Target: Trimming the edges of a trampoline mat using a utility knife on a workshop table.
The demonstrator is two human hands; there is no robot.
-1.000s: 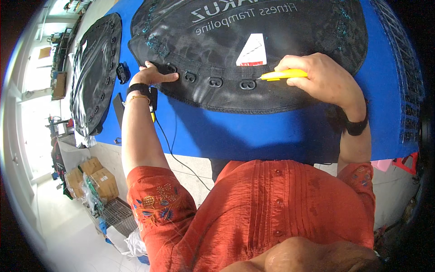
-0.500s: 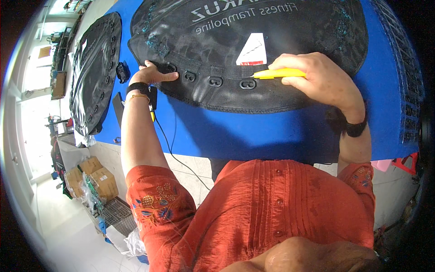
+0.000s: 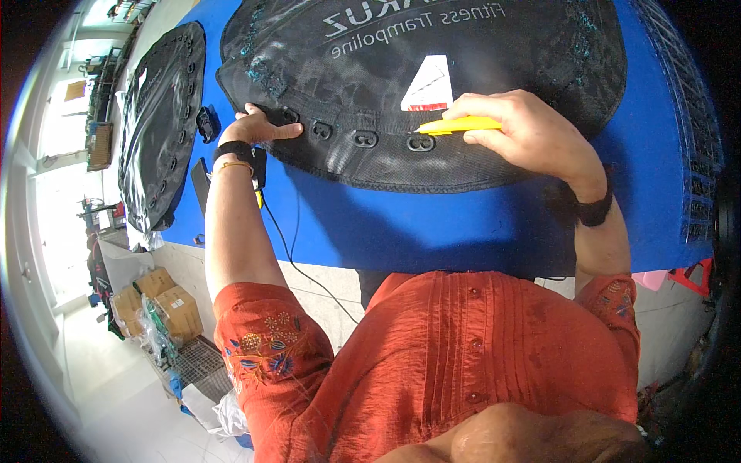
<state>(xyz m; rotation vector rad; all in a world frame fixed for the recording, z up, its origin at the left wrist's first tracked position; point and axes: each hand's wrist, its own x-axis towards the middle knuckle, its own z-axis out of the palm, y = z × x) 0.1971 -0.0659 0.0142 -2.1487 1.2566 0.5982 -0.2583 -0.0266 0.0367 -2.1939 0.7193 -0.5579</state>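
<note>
A large black trampoline mat (image 3: 363,85) with pale lettering lies on the blue table. Plastic buckle-like rings (image 3: 421,143) line its near edge on short webbing tabs. My left hand (image 3: 262,126) rests on the mat's near left edge beside one ring, thumb stretched out and fingers spread. In my right hand (image 3: 532,131) is a pair of yellow thread snips (image 3: 467,124), held between thumb and fingers. Their thin tip points left, just above a ring, close to the webbing. Beyond the snips, a white paper label (image 3: 429,83) with a red strip lies on the mat.
Another black mat (image 3: 162,123) with rings lies at the left. Between the two sits a small black bundle (image 3: 207,123). A dark cable (image 3: 292,255) runs off the table (image 3: 386,231). Cardboard boxes (image 3: 176,305) stand on the floor at left, and clear packaging (image 3: 698,177) borders the right.
My right hand has moved slightly left with the snips, whose tip now lies above and left of the ring. My left hand stays almost still.
</note>
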